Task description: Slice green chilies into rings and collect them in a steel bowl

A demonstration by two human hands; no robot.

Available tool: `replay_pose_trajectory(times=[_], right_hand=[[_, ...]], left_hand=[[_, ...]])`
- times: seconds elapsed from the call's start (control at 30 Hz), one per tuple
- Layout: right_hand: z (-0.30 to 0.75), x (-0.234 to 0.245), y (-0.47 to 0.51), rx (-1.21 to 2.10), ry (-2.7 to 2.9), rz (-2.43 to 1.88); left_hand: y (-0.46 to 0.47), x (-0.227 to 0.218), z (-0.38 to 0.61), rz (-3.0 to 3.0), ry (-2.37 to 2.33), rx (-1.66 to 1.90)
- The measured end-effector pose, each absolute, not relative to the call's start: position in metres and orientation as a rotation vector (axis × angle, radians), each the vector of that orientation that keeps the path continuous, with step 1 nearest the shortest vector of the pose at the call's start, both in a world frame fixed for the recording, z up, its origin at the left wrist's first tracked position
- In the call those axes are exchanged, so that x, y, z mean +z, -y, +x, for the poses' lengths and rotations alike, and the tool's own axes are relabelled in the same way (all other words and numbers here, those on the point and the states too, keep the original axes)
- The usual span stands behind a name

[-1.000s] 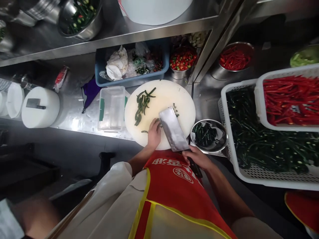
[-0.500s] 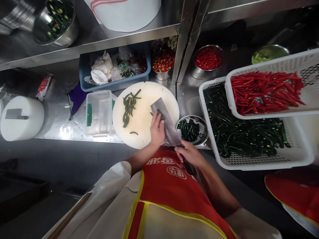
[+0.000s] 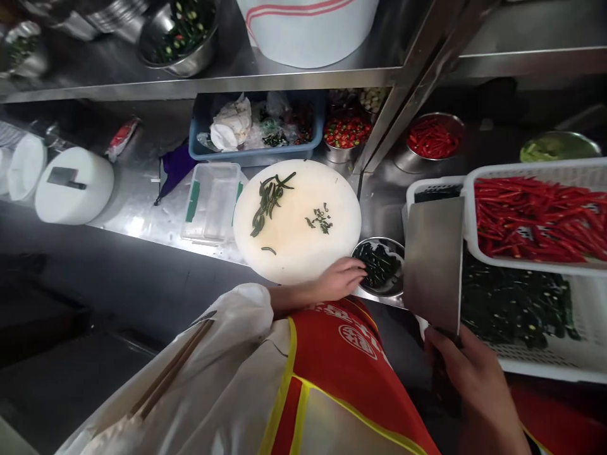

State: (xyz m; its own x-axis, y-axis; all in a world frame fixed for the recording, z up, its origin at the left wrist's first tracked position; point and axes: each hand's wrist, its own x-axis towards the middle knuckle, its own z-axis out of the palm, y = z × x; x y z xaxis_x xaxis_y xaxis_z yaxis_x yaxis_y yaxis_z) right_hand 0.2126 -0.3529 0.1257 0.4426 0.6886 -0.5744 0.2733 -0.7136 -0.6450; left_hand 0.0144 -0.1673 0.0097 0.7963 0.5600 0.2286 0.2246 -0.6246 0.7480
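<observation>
My right hand [image 3: 467, 370] grips the handle of a broad steel cleaver [image 3: 434, 262], its blade raised flat in front of the white basket of green chilies [image 3: 516, 303]. My left hand [image 3: 341, 278] reaches to the rim of a small steel bowl [image 3: 379, 268] that holds dark green chilies; its fingers are curled at the bowl's edge and I cannot see anything in them. The round white cutting board [image 3: 296, 218] carries a bunch of whole green chilies [image 3: 270, 196] on its left and a small pile of chopped pieces [image 3: 321, 219] near its right.
A white basket of red chilies [image 3: 540, 215] rests on the green one. Behind the board stand a blue tub [image 3: 256, 126], bowls of red chilies [image 3: 434, 136] and a clear plastic box [image 3: 213, 199]. A steel shelf with a white bucket [image 3: 308, 28] hangs above.
The cleaver has left the board and swung right and up in my right hand. My left hand moved off the blade to the small steel bowl. Chopped pieces now lie bare on the board.
</observation>
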Motion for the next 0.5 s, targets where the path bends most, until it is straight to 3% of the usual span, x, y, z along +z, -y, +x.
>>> replay_pose_trajectory(times=[0.1,0.23,0.37,0.5], right_hand=[[0.204,0.123,0.33,1.353,0.879,-2.135],[0.176,0.112,0.287,1.502,1.177,-1.978],[0.143,0.103,0.253,1.629,1.392,-1.876],[0.119,0.098,0.235,1.556,1.568,-1.869]], left_hand=[[0.137,0.022,-0.061,2.298,-1.0,0.575],[0.105,0.036,-0.153,2.326,-1.59,0.265],[0.103,0.035,-0.187,2.348,-1.639,0.003],[0.101,0.029,-0.171,2.281,-1.667,0.092]])
